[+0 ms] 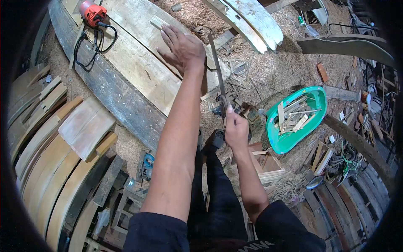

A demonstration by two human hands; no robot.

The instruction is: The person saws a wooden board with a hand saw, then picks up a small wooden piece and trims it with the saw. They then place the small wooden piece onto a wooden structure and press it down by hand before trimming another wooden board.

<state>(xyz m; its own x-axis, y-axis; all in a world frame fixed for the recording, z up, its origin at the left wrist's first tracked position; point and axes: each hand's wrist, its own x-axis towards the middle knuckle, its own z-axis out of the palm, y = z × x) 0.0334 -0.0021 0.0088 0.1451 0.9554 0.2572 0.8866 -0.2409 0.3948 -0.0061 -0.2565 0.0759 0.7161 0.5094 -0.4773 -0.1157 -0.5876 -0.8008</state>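
My left hand lies flat with its fingers stretched out on the wide wooden planks of the workbench. Just past its fingertips pokes the end of a pale wooden strip; how far it runs beneath the palm is hidden. My right hand is closed round the handle of a hand saw, thumb on top. The saw's narrow dark blade points away from me, beside the planks' right end and a little right of my left wrist.
A red and black power tool with a coiled cord sits on the planks. At right stands a green basin of wood offcuts. A blue power tool lies below the bench. Curved boards are stacked at left; sawdust and scraps cover the floor.
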